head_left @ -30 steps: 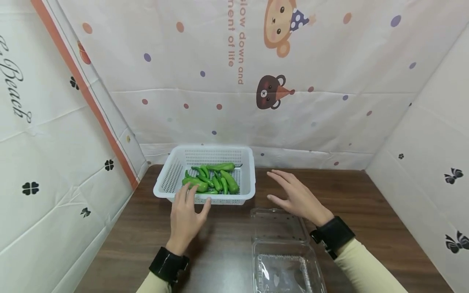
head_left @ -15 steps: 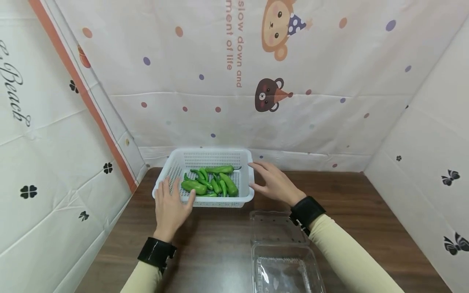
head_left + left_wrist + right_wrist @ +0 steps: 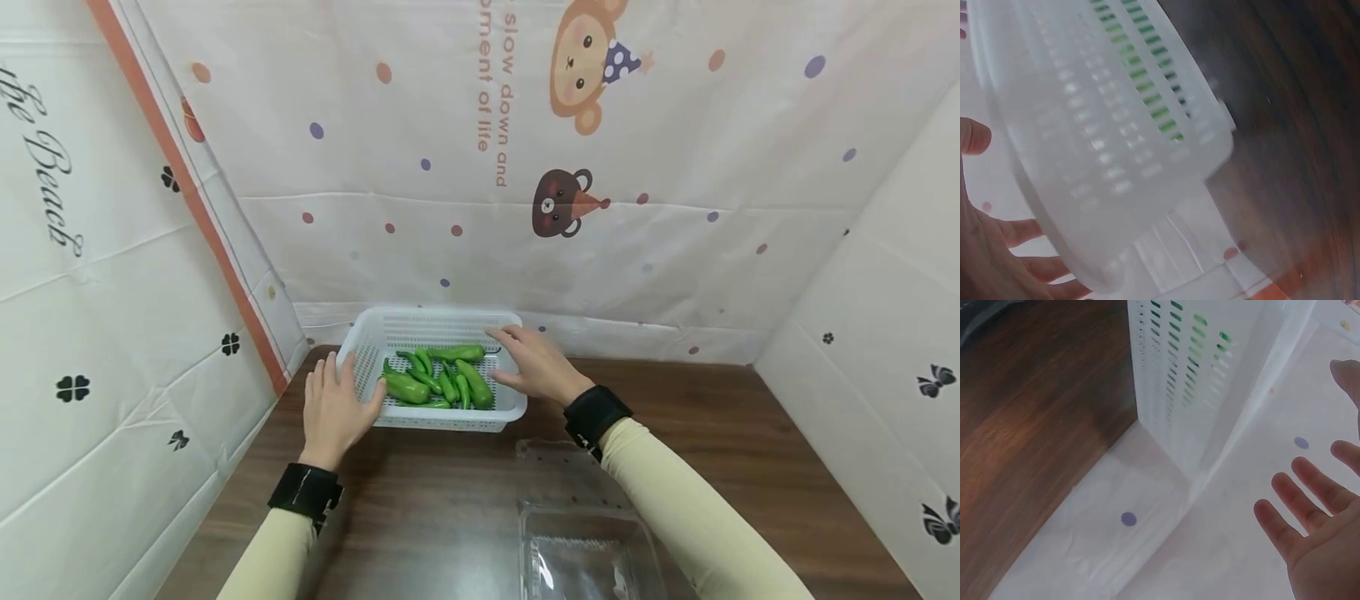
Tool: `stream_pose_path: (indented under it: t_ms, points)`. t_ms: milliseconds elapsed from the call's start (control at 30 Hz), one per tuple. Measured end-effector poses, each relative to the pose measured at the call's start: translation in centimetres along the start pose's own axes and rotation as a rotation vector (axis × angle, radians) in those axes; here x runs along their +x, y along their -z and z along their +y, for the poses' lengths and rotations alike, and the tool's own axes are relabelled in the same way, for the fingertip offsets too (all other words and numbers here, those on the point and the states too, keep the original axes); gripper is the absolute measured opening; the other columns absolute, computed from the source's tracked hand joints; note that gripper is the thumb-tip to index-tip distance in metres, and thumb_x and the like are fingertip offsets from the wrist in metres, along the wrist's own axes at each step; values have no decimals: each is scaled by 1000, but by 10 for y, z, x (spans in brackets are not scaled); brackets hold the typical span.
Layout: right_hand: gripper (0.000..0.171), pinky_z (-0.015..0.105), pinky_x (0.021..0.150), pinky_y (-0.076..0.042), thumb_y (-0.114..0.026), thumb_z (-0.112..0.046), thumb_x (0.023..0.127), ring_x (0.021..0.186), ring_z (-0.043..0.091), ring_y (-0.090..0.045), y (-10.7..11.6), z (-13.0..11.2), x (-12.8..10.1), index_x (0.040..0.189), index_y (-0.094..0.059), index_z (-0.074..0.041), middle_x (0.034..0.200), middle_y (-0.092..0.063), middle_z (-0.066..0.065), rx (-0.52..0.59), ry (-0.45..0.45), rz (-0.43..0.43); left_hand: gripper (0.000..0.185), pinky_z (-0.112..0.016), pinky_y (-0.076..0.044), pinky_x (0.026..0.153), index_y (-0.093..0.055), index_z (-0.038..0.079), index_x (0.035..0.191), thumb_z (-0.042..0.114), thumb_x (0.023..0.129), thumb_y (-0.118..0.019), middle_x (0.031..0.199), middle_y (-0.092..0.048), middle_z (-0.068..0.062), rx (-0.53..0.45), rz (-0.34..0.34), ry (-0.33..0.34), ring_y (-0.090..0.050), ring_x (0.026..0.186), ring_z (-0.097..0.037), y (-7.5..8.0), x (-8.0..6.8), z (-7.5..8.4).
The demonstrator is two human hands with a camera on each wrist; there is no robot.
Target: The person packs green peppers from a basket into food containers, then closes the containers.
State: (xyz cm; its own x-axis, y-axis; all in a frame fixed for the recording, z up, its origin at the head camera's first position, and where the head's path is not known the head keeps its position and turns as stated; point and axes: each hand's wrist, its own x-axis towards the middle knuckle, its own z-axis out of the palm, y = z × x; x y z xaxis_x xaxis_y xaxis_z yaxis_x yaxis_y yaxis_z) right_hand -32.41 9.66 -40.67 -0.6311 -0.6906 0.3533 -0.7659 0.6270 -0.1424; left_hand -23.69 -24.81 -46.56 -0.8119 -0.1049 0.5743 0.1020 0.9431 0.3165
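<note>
A white slotted basket (image 3: 450, 419) stands at the back of the wooden table, with several green peppers (image 3: 442, 383) inside. My left hand (image 3: 333, 408) lies against the basket's left end, fingers straight and thumb by the front corner. My right hand (image 3: 528, 362) reaches over the right end, fingers spread at the rim. In the left wrist view the basket (image 3: 1104, 125) is blurred and close, with my left hand (image 3: 985, 244) beside it. In the right wrist view my right hand (image 3: 1316, 544) is spread, apart from the basket's wall (image 3: 1204, 369).
A clear plastic clamshell box (image 3: 585, 550) lies open on the brown table (image 3: 435, 517) at the front right. Printed cloth walls (image 3: 675, 208) close in the back and both sides; the basket stands close to the back cloth.
Both hands have moved forward and outward from the middle of the table to the two ends of the basket. The basket has stayed in place.
</note>
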Motion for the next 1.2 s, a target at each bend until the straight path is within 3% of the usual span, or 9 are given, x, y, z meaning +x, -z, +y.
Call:
stream_pose_path:
  t_ms: [333,667,967,1200]
  points:
    - [71,49,103,-49,-69,-38,99,132,35,-52,-9,-8,33,158,-39,-11,145,-51,19,9,-33,-132,77,-68,-27,115,-48,-6,146,47,93,-63,147,-38,-44,1,-100,63,-36,138,-59,-7,1,-18]
    - [65,50,105,-48,-68,-33,101,131,38,-53,-20,-8,58,155,-43,-7,142,-55,22,-30,-33,-200,69,-65,-39,107,-50,-9,143,40,94,-60,150,-37,-40,-32,-111,71,-44,129,-55,-14,-2,-23]
    - [57,50,105,-49,-68,-28,100,129,36,-56,-32,-5,79,150,-50,-5,141,-57,22,-68,-90,-299,53,-61,-51,83,-63,-6,125,36,94,-56,154,-34,-36,-31,-128,81,-50,110,-51,-23,-2,-22]
    - [48,49,102,-51,-69,-21,100,123,36,-60,-47,-8,100,141,-57,-1,133,-63,21,-52,-77,-355,48,-60,-53,80,-65,-5,121,34,94,-59,154,-35,-35,-6,-105,87,-51,110,-50,-15,-9,-28]
